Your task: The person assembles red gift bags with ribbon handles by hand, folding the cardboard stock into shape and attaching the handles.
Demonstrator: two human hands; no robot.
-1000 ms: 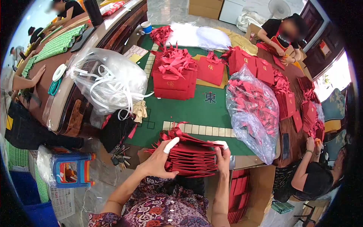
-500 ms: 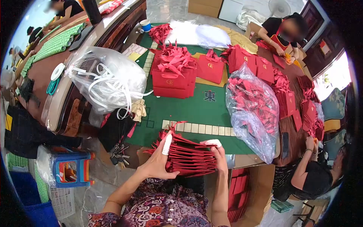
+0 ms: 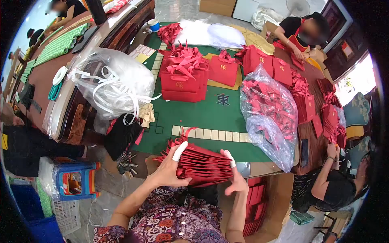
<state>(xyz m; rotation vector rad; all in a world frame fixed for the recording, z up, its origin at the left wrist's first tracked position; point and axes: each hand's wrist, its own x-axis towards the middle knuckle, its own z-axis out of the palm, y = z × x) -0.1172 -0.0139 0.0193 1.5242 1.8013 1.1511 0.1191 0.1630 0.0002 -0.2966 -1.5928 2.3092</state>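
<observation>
I hold a thick stack of flat, folded red paper bags [image 3: 202, 166] with red ribbon handles at the near edge of the green mat [image 3: 210, 117]. My left hand [image 3: 170, 172] grips the stack's left end, its index finger wrapped in white tape and resting on top. My right hand [image 3: 235, 180] supports the right end from below, with a taped fingertip at the stack's corner.
A clear bag of white ribbons [image 3: 111, 83] lies left, a clear bag of red pieces [image 3: 269, 113] right. Assembled red gift bags [image 3: 182, 79] stand farther back. Other people work at the right [image 3: 328, 186] and far side [image 3: 300, 34]. A blue stool [image 3: 75, 180] stands at lower left.
My right hand slid from the top right corner of the stack down to its lower right end. The stack tilted slightly and my view shifted a little.
</observation>
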